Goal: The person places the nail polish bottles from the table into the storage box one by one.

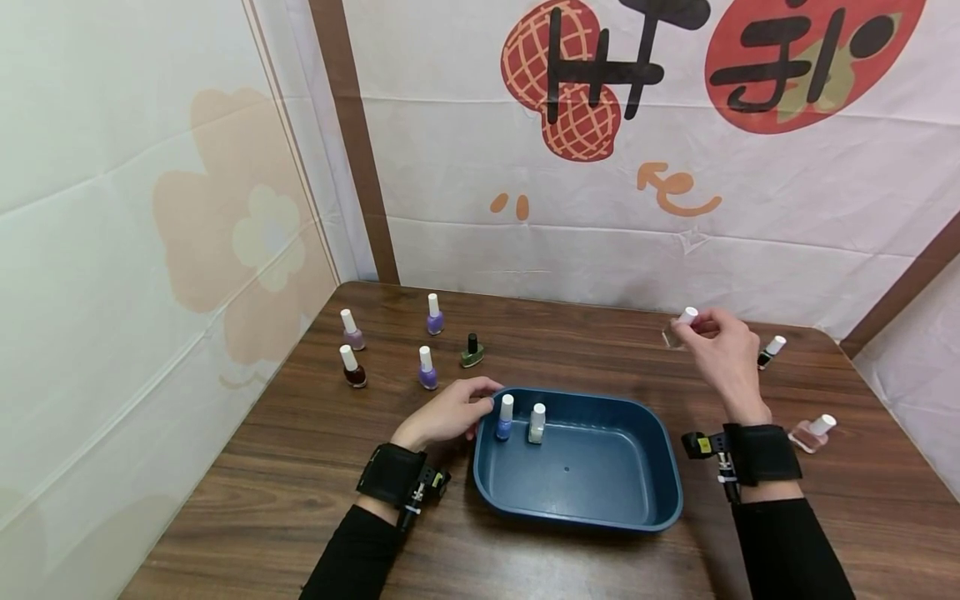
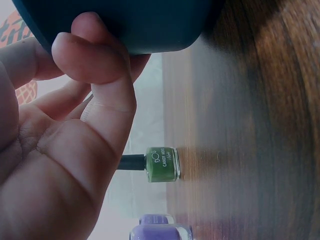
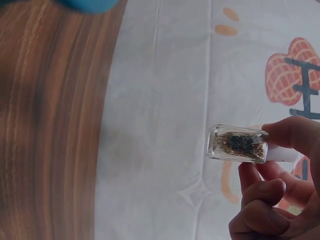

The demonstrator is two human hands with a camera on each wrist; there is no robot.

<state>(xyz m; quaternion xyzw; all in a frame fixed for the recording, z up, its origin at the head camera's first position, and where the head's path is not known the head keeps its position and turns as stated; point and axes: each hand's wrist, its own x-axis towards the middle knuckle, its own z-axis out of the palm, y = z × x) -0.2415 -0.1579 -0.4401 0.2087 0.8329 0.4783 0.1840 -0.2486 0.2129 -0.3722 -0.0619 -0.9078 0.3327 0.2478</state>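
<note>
A blue plastic tray (image 1: pixel 577 521) sits on the table, and my left hand (image 1: pixel 448 412) grips its far left corner; curled fingers (image 2: pixel 90 60) touch the outer wall in the left wrist view. Inside the tray stand a blue nail polish bottle (image 1: pixel 504 427) and a clear, pale one (image 1: pixel 536 429), both white-capped. Raised above the table at the right, my right hand (image 1: pixel 723 354) pinches a clear nail polish bottle (image 3: pixel 239 145) near its white cap. Dark and gold glitter shows through its glass. Nearest the left hand are a purple nail polish (image 1: pixel 427 377) and a black-capped green one (image 1: pixel 472 357).
Farther left stand a dark nail polish (image 1: pixel 355 375), a mauve one (image 1: pixel 353 336) and another purple one (image 1: pixel 435 321). To the right are a dark green bottle (image 1: pixel 767 358) and a pink one (image 1: pixel 808 435). A printed cloth (image 1: pixel 450 250) hangs behind the table.
</note>
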